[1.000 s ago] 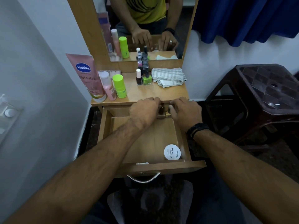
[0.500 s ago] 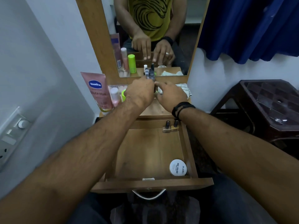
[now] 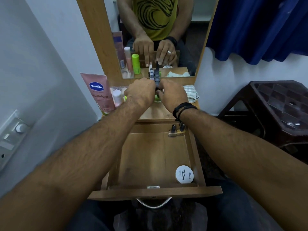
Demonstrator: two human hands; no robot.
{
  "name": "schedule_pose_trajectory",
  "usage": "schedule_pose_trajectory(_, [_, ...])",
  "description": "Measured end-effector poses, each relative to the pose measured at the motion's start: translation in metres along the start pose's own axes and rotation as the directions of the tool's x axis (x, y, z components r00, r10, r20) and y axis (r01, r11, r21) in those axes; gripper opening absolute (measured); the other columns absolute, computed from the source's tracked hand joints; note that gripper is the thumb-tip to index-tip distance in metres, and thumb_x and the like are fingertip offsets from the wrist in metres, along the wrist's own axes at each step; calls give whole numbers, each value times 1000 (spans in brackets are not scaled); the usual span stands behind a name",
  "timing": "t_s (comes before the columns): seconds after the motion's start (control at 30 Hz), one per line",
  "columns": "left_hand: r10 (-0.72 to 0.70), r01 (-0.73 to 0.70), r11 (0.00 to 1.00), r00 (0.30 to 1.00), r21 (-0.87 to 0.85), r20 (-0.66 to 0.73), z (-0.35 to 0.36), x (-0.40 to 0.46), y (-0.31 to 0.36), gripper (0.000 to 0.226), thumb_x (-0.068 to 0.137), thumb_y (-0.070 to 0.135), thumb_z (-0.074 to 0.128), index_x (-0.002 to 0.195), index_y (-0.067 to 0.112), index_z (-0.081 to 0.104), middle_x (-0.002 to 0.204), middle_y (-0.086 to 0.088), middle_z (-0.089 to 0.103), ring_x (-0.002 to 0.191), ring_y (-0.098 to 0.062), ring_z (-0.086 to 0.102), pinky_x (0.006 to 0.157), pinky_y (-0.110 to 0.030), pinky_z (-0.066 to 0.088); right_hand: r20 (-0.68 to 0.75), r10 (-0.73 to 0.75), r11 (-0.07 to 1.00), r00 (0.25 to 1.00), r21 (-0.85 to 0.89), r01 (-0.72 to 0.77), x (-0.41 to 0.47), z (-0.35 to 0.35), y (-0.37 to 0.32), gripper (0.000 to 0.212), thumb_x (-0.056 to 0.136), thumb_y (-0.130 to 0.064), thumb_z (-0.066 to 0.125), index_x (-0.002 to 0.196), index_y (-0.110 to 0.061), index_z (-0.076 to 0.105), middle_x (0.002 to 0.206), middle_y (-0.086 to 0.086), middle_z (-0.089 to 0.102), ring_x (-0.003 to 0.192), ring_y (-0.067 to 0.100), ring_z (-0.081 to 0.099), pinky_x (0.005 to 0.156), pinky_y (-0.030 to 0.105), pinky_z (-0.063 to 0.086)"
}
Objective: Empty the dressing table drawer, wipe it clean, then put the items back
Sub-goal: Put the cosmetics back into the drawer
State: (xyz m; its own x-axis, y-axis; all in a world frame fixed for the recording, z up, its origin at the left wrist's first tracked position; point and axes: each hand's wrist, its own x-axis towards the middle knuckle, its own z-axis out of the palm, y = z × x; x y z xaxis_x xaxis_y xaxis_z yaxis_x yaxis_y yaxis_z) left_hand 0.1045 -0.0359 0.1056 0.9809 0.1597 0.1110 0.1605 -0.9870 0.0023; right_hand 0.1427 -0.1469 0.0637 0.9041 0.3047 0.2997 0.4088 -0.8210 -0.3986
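The wooden drawer (image 3: 155,192) is pulled open below me. Inside, two nail polish bottles (image 3: 176,130) stand in the back right corner and a white round nail polish tub (image 3: 184,174) lies at the front right. On the dressing table top (image 3: 156,112), my left hand (image 3: 140,93) and my right hand (image 3: 173,95) close from either side on a cluster of nail polish bottles (image 3: 156,83). Each hand's fingertips pinch a bottle; the mirror shows them at the caps. The hands hide most of the cluster.
A pink Vaseline tube (image 3: 98,92) and a pink bottle (image 3: 116,95) stand at the table's left. A folded checked cloth (image 3: 191,94) lies at the right. A mirror (image 3: 158,30) rises behind. A brown plastic stool (image 3: 275,105) stands to the right, a switch panel (image 3: 11,135) on the left wall.
Both hands left the two bottles in the drawer's back right corner and moved up to the bottle cluster on the table top. The view tilted upward.
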Motion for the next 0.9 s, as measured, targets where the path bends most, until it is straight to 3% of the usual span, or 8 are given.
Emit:
schedule_pose_trajectory(0.17, [24, -24, 999, 1000, -22, -8, 2, 1, -1, 19, 93, 11, 58, 110, 18, 60, 86, -3, 48, 80, -27, 48, 61, -44, 46, -27, -23, 998, 999, 61, 24, -5, -2, -3, 5, 91, -15, 55, 90, -13, 60, 92, 8, 65, 86, 29, 59, 74, 47, 51])
schedule_pose_trajectory(0.43, [94, -98, 994, 992, -48, -79, -20, -20, -9, 12, 95, 21, 59, 103, 16, 67, 88, -6, 60, 77, -29, 58, 63, -41, 50, -88, -17, 984, 996, 177, 33, -30, -37, -5, 12, 90, -22, 66, 96, -14, 73, 94, 2, 72, 87, 22, 62, 79, 41, 51])
schedule_pose_trajectory(0.67, [296, -279, 951, 945, -130, 137, -13, -58, 6, 24, 95, 37, 61, 110, 22, 73, 109, -8, 70, 99, -30, 65, 86, -41, 55, 280, 97, 992, 955, 52, -116, -76, -64, 21, 4, 82, -19, 75, 87, -18, 76, 85, -3, 72, 84, 14, 64, 72, 26, 48])
schedule_pose_trajectory(0.9, [336, -294, 934, 914, -202, 226, 53, -82, 29, 21, 94, 31, 60, 111, 25, 71, 112, -7, 66, 103, -33, 64, 80, -35, 51, 375, 156, 987, 914, -95, -129, -104, -36, 55, 8, 80, -14, 75, 86, -18, 75, 93, 3, 74, 95, 22, 65, 72, 25, 43])
